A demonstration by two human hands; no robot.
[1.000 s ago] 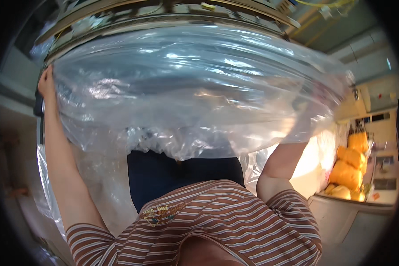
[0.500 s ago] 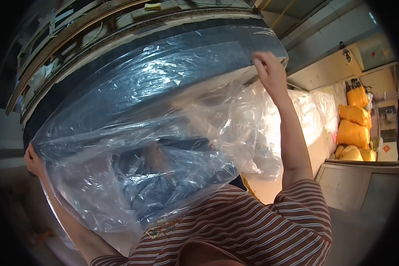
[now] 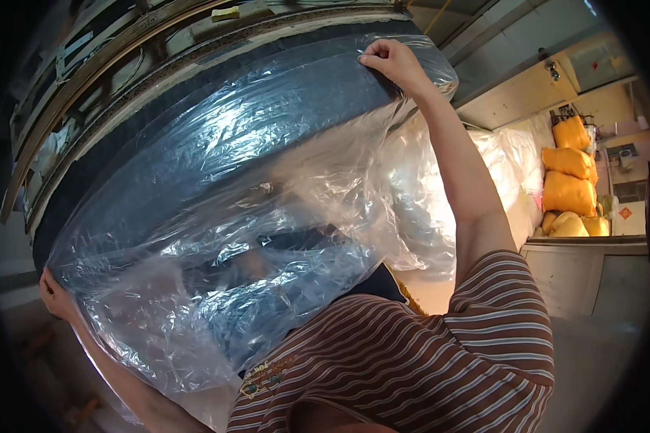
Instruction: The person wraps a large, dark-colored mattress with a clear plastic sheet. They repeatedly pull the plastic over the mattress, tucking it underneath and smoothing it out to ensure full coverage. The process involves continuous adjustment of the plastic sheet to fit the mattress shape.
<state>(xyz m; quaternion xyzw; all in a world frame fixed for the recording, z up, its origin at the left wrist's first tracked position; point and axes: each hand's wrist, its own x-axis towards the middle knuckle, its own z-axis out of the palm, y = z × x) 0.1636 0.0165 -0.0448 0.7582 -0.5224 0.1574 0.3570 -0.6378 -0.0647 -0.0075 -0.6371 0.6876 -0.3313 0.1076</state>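
Note:
A wide sheet of clear plastic film (image 3: pixel 289 198) lies over a long dark work surface (image 3: pixel 58 189) and hangs down in front of my body, wrinkled and glossy. At the far left, my left hand (image 3: pixel 56 296) grips the film's corner beside the surface's end, fingers closed. My right hand (image 3: pixel 391 60) reaches over the far right part of the surface. Its thumb and forefinger pinch the film near an edge, and the other fingers are curled. Through the film, my dark clothing shows faintly.
Behind the dark surface run long rails (image 3: pixel 115 54) of a machine frame, with a small yellow block (image 3: pixel 225 14) on top. More bunched clear plastic (image 3: pixel 495 162) lies to the right. Stuffed orange sacks (image 3: pixel 569 191) are stacked beyond it, near a pale cabinet (image 3: pixel 556 278).
My right hand has moved left and farther away across the dark surface, now pinching the film there. The film lies flatter toward the back. My left hand stays at its corner, slightly lower.

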